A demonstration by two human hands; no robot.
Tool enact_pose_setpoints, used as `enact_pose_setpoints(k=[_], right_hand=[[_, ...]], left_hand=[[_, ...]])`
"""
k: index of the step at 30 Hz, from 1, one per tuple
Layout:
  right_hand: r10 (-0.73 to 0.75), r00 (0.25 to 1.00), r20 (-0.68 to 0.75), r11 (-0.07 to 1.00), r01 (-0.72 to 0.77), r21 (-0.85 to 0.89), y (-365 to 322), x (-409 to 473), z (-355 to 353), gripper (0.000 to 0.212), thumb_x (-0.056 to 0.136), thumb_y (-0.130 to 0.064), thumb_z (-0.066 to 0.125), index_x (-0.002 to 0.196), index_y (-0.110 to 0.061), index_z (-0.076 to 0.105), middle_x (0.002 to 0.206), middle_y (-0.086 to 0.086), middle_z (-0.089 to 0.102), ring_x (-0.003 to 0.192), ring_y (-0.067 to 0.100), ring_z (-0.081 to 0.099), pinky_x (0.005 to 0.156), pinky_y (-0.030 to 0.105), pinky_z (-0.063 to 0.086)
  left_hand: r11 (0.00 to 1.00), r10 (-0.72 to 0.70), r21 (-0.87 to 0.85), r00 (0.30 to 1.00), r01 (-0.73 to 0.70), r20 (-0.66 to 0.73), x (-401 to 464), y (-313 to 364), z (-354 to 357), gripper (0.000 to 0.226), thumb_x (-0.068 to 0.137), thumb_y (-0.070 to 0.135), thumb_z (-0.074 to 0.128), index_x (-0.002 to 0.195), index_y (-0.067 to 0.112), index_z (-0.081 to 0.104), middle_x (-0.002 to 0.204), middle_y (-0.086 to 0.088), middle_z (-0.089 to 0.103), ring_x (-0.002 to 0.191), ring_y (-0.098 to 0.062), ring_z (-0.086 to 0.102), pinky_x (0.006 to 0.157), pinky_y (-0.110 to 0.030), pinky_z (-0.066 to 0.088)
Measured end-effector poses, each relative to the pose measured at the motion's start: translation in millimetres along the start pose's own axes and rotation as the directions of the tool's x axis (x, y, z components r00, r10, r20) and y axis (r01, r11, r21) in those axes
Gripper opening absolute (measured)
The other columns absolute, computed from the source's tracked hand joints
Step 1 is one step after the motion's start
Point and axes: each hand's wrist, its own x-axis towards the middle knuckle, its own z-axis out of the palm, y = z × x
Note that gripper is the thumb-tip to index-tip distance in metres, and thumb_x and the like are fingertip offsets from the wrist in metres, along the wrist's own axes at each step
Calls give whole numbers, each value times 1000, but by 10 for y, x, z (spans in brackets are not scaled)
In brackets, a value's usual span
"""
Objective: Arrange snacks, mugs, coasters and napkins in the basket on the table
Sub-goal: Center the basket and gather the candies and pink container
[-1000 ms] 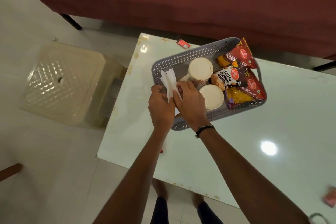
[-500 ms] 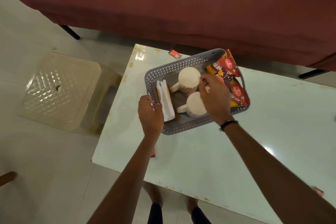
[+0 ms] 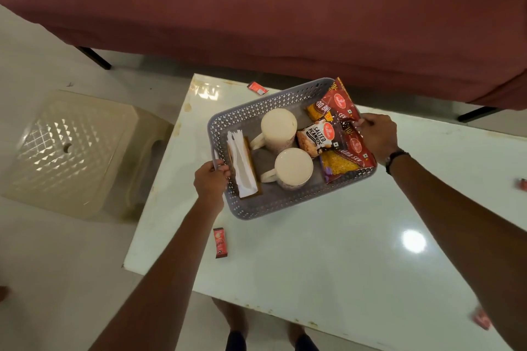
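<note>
A grey perforated basket [image 3: 256, 111] stands on the white table [image 3: 328, 251]. Inside lie two cream mugs, one at the back [image 3: 278, 128] and one in front [image 3: 293, 167]. White napkins [image 3: 242, 162] rest on brown coasters [image 3: 251, 177] along the left wall. Red snack packets [image 3: 339, 100] and a salted peanuts packet [image 3: 315, 138] fill the right side. My left hand [image 3: 211, 179] grips the basket's left rim. My right hand [image 3: 376, 134] holds the basket's right side, fingers touching a red snack packet [image 3: 356, 148].
A small red sachet [image 3: 220, 242] lies on the table near the front left. Another red sachet [image 3: 256, 87] sits at the back edge. Red items [image 3: 482, 319] lie at the right. A beige plastic stool [image 3: 71, 151] stands left of the table, a maroon sofa [image 3: 285, 8] behind.
My left hand let go of the napkins and took the basket's left rim. My right hand moved from the mugs across to the basket's right side by the snack packets.
</note>
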Motion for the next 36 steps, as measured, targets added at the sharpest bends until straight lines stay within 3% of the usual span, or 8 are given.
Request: enact_pose_setpoints(k=[8,18,22,29,33,36], right_hand=[[3,998,-55,996,2,86,40,-429,-390,29,97,-14,48,111,3,66,114,19,68,96,26,64,82,21,41],[188,965,-181,974,-159,162,808,-1428,-1116,21,93,-8,53,103,1,69,105,19,71,89,28,66,79,29,49],[273,942,-196,950,-232,210,1125,-1761,-1233,23,94,-10,52,108,-1,68,109,19,70,83,22,61,80,29,48],[372,907,-198,908,-310,284,1461,-1952,-1145,22,93,-12,53,106,-4,69,111,16,70,95,28,65,87,35,52],[373,910,-182,902,-309,302,1448,-1902,-1065,23,93,-12,52,105,-5,69,107,17,70,94,32,67,86,42,55],[373,908,-192,902,-306,304,1431,-1847,-1034,23,93,-11,51,104,-4,69,106,17,71,87,26,65,79,32,51]], left_hand=[[997,81,2,994,-81,71,-292,-21,17,22,89,-5,48,106,-3,61,69,-4,57,59,-13,52,52,-16,47],[973,99,177,959,-149,266,-961,-170,143,20,87,-3,49,98,4,64,72,-6,62,64,-17,57,64,-26,50],[948,83,264,941,-176,328,-1113,-331,258,16,89,-1,50,93,8,63,71,-4,63,63,-15,57,62,-25,50],[921,81,325,921,-215,380,-1086,-404,468,17,88,-5,49,94,5,61,68,-4,60,58,-14,55,49,-20,48],[918,92,325,920,-227,382,-979,-375,548,19,87,-7,48,97,2,61,67,-6,58,56,-14,54,50,-24,45],[915,92,332,919,-230,383,-938,-375,606,19,88,-7,47,99,2,61,68,-7,58,59,-16,53,56,-27,45]])
